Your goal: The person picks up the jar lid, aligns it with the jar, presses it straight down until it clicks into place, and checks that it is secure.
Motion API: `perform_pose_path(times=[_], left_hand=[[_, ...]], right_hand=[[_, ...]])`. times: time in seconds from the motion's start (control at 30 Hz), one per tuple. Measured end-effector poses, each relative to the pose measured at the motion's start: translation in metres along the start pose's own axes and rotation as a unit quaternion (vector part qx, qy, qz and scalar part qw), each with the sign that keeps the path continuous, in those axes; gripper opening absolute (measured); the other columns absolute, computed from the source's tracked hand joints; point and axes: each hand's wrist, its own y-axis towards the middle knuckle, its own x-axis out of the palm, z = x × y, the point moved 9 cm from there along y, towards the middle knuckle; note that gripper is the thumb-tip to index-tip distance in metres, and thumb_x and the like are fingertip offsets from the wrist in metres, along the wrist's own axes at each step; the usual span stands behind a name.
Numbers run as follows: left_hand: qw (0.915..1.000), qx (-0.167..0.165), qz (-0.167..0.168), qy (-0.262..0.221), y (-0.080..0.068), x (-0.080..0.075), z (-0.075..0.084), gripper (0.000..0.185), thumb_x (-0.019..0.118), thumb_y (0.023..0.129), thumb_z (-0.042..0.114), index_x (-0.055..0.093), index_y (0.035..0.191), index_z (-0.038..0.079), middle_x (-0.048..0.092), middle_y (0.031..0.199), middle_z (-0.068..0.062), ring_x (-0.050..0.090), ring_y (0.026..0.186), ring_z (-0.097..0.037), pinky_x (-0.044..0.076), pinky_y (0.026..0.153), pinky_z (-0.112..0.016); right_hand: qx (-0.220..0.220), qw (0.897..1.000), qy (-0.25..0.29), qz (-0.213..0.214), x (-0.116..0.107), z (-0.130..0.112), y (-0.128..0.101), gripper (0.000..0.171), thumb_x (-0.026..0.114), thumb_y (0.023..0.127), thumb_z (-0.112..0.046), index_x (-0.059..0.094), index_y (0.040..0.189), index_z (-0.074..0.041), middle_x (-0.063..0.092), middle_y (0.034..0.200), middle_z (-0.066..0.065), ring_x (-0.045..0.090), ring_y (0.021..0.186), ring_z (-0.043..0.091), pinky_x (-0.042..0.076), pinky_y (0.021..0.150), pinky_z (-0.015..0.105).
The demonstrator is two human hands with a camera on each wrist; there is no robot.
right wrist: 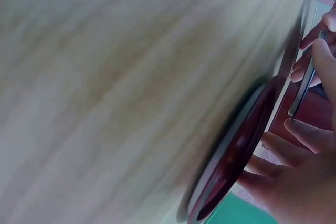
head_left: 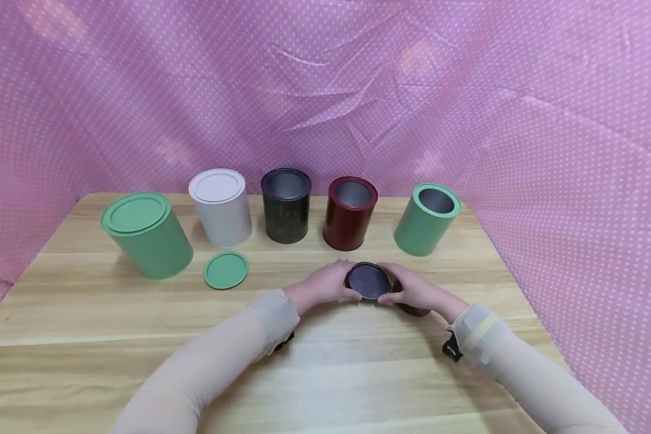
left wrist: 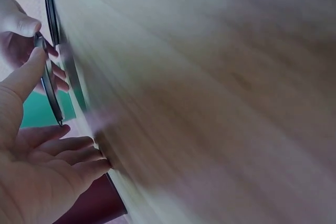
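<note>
Both hands hold a round black can lid (head_left: 369, 281) by opposite edges. My left hand (head_left: 327, 283) grips its left side, thumb at the near rim and fingers round the far side. On the other edge, my right hand (head_left: 414, 289) grips it in the same way. In the left wrist view the lid (left wrist: 51, 85) stands clear of the tabletop, seen nearly edge-on. A dark red lid (right wrist: 239, 150) lies on the table below my right hand, partly hidden by it in the head view. Behind the hands stand an open black can (head_left: 286, 214) and an open dark red can (head_left: 348, 220).
A smaller open green can (head_left: 420, 232) stands at the back right. At the left are a large green can (head_left: 154, 244) and a white can (head_left: 225, 217), both with lids on. A green lid (head_left: 225, 270) lies flat on the wooden table (head_left: 114, 374). Pink dotted cloth (head_left: 325, 90) hangs around.
</note>
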Motion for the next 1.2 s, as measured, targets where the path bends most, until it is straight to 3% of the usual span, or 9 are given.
perform_pose_path(times=[0.23, 0.37, 0.7, 0.93, 1.2], left_hand=[[0.9995, 0.002, 0.009, -0.030, -0.003, -0.007, -0.003, 0.066, 0.078, 0.082, 0.032, 0.050, 0.138, 0.007, 0.060, 0.132, -0.011, 0.056, 0.122, -0.024, 0.043, 0.106, -0.037], [0.9979, -0.003, 0.015, -0.064, -0.008, -0.011, -0.010, 0.072, 0.078, 0.082, 0.033, 0.046, 0.143, 0.011, 0.056, 0.138, -0.008, 0.052, 0.128, -0.022, 0.041, 0.109, -0.037], [0.9932, -0.014, 0.049, -0.105, -0.022, -0.035, -0.027, 0.075, 0.079, 0.081, 0.031, 0.044, 0.145, 0.011, 0.052, 0.144, -0.008, 0.047, 0.134, -0.023, 0.037, 0.113, -0.039], [0.9913, -0.035, 0.068, -0.107, -0.032, -0.054, -0.036, 0.080, 0.079, 0.080, 0.034, 0.042, 0.147, 0.008, 0.049, 0.145, -0.012, 0.044, 0.136, -0.026, 0.036, 0.114, -0.042], [0.9845, -0.047, 0.078, -0.150, -0.044, -0.065, -0.046, 0.079, 0.078, 0.081, 0.032, 0.041, 0.148, 0.010, 0.047, 0.147, -0.012, 0.042, 0.138, -0.031, 0.035, 0.113, -0.047]], right_hand=[[0.010, 1.000, 0.017, 0.009, -0.003, -0.003, 0.002, 0.075, 0.079, 0.081, -0.025, 0.043, 0.140, 0.005, 0.052, 0.137, 0.023, 0.049, 0.128, 0.037, 0.038, 0.109, 0.053], [0.014, 1.000, 0.019, 0.017, -0.005, -0.008, 0.004, 0.076, 0.079, 0.080, -0.025, 0.043, 0.141, 0.002, 0.051, 0.139, 0.022, 0.048, 0.130, 0.036, 0.037, 0.110, 0.052], [-0.002, 0.996, 0.079, 0.036, -0.011, -0.027, 0.020, 0.073, 0.079, 0.081, -0.024, 0.043, 0.143, -0.006, 0.049, 0.144, 0.015, 0.041, 0.137, 0.034, 0.032, 0.113, 0.054], [-0.001, 0.994, 0.103, 0.036, -0.012, -0.038, 0.032, 0.075, 0.078, 0.083, -0.023, 0.040, 0.145, -0.005, 0.044, 0.148, 0.015, 0.037, 0.140, 0.032, 0.034, 0.113, 0.054], [-0.026, 0.991, 0.122, 0.044, -0.013, -0.051, 0.045, 0.073, 0.077, 0.082, -0.014, 0.040, 0.145, -0.003, 0.044, 0.148, 0.017, 0.037, 0.140, 0.034, 0.036, 0.112, 0.053]])
